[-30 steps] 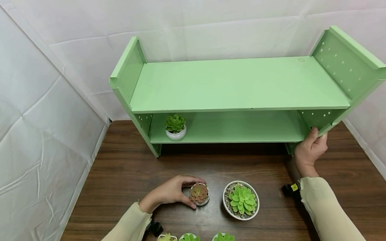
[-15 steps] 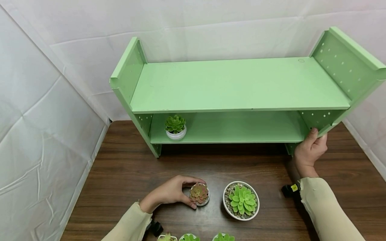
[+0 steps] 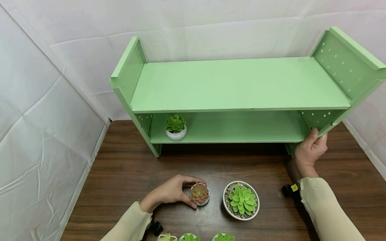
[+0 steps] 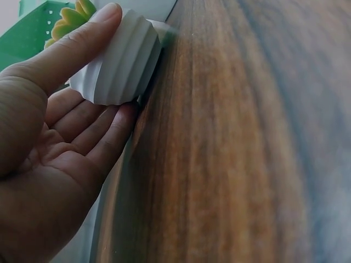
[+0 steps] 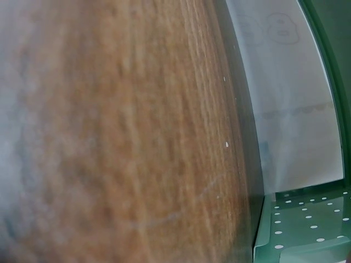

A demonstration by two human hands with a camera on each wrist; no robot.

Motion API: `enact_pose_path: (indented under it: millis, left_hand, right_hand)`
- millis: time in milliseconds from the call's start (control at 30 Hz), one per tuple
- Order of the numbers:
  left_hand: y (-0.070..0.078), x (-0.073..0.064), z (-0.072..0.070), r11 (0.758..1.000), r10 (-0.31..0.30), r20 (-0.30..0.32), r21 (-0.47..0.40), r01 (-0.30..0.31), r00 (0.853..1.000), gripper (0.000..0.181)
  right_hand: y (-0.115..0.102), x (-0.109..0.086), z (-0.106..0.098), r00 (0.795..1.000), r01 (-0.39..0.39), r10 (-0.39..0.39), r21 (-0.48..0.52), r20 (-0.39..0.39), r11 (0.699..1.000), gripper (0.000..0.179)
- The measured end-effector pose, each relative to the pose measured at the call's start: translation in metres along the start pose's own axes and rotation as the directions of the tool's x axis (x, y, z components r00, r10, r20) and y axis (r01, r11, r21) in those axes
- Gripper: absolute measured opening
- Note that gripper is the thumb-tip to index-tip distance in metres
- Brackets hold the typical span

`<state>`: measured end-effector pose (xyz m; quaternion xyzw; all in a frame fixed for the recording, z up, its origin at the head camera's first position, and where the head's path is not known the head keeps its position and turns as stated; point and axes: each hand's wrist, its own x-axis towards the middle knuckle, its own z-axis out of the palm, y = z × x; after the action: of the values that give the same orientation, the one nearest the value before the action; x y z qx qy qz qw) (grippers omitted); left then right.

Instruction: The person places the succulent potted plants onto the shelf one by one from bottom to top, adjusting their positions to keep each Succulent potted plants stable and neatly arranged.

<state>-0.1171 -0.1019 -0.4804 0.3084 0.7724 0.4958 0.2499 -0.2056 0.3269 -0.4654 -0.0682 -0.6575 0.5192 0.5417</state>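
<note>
- Left hand grips the reddish succulent by its ribbed white pot, thumb on the near side, fingers on the far side
- That plant is low over the desk, in front of the green shelf; whether its base touches the wood, I cannot tell
- Right hand holds the shelf's right side panel near its lower tier, thumb in front
- Large green succulent, in pebbles, stands just right of the reddish one
- Small green succulent sits at the lower tier's left end
</note>
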Motion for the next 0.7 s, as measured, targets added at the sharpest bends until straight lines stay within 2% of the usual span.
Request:
enact_pose_path:
  millis: [300, 700]
  left_hand:
    - [0.003, 0.000, -0.001, 1.000, -0.002, -0.006, -0.005, 0.002, 1.000, 0.071]
    - [0.008, 0.003, -0.002, 0.999, -0.010, -0.040, -0.031, 0.008, 0.999, 0.072]
  right_hand:
    - [0.016, 0.002, -0.003, 1.000, 0.002, -0.002, -0.005, 0.006, 1.000, 0.028]
    - [0.012, 0.001, -0.004, 1.000, -0.018, 0.018, -0.027, 0.014, 0.999, 0.029]
